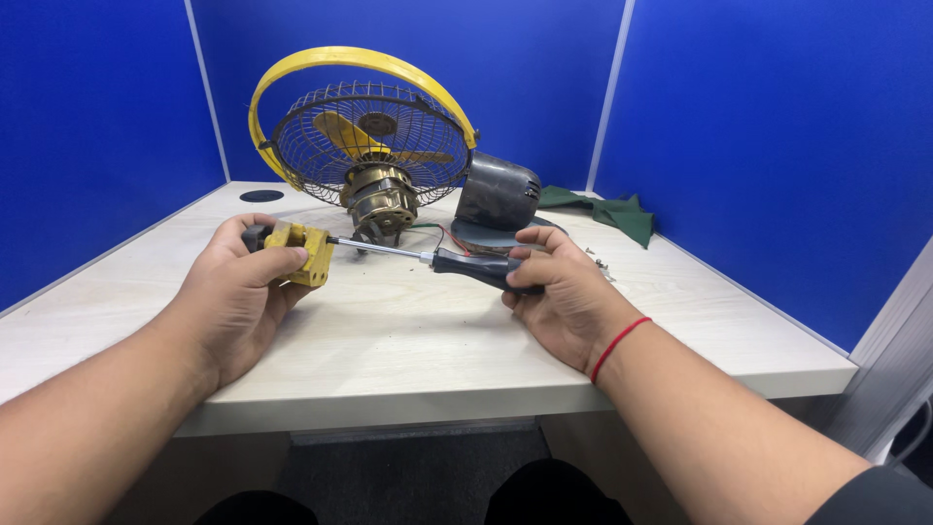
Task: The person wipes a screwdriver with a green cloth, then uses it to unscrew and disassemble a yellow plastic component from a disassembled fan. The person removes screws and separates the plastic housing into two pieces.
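Left hand: left hand (pixel 238 292) at about 9 o'clock of the view's middle, fingers curled shut around a small yellow plastic block (pixel 302 253), held just above the counter.
Right hand: right hand (pixel 559 292) at about 3 o'clock, closed around the black handle of a screwdriver (pixel 442 261); a red string sits on its wrist.
Screwdriver: lies nearly level, its metal shaft running from the handle toward 9 o'clock, tip meeting the right side of the yellow block.
Yellow block: between the two hands, closer to the left, with a dark part showing behind it at the thumb.
Fan: a table fan (pixel 364 136) with dark wire guard, yellow blades and a yellow rim stands at 12 o'clock beyond the hands; its bare motor shows below the guard.
Motor cover: a dark grey motor cover (pixel 496 194) rests just beside the fan, at 1 o'clock, with thin wires running near it.
Cloth: a green cloth (pixel 612 211) lies at 2 o'clock by the blue partition.
Counter: pale wood-grain counter (pixel 408 340) carries all of it.
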